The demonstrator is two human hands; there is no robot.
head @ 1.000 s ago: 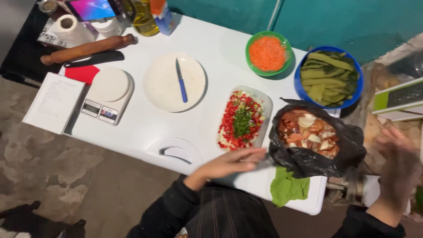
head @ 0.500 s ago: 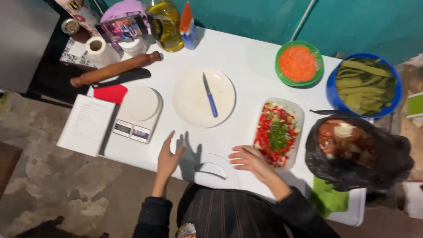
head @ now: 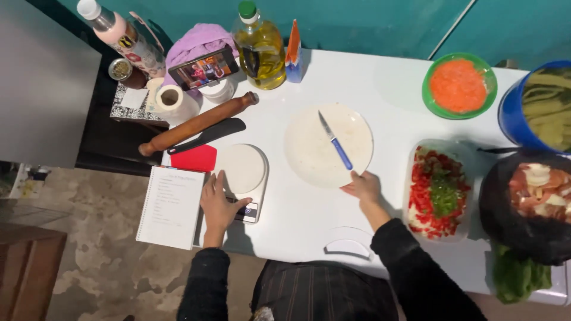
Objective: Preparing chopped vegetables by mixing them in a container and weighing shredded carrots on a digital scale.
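I see my left hand (head: 219,205) lying flat on the front of the scale (head: 242,178), fingers spread, not gripping. My right hand (head: 363,187) touches the near rim of the white plate (head: 315,148); the fingers look loosely curled on the edge, and I cannot tell if they pinch it. The two hands are well apart.

The plate sits in the middle of the desk (head: 386,95). A knife (head: 335,142) with a blue handle lies loose on it. I think the plate is stiff, a bit heavy and could break. It looks smeared, so it may be slippery. The rim is the best place to hold it, kept level so the knife does not slide off. The scale looks light and hard, with a smooth round top.

Beside the scale lie a notebook (head: 171,205), a red scraper (head: 195,159), a black spatula (head: 208,135) and a rolling pin (head: 199,123). A tray (head: 441,189) of chopped red and green bits sits right of the plate. An oil bottle (head: 260,46) stands at the back.

The desk is white, smooth and crowded. The floor (head: 101,279) below is rough and patchy. The wall behind is teal.
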